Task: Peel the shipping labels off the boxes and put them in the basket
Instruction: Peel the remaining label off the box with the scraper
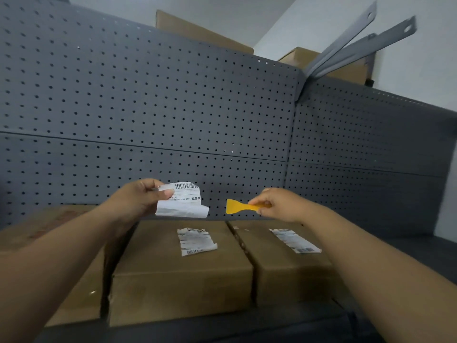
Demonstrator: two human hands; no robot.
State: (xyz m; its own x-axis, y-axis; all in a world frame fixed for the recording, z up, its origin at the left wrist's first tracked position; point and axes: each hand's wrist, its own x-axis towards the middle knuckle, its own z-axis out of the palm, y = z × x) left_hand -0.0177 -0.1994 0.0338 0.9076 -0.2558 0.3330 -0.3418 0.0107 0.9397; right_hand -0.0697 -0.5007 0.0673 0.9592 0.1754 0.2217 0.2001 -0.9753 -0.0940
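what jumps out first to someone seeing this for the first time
The eye goes first to the middle, where the left hand holds up a peeled white label and the right hand pinches a yellow scraper. Below them, two cardboard boxes sit side by side, the middle box and the right box, each with torn label scraps on top. A grey pegboard fills the background.

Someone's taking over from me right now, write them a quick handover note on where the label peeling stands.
Left hand: pinching a peeled label, held up above the boxes.
Right hand: holding the yellow scraper.
Middle box: torn label remnant on top.
Right box: torn label remnant on top.
Basket: not in view.
Done: one label off.
Left: drop the held label in the basket, scrape off both remnants.
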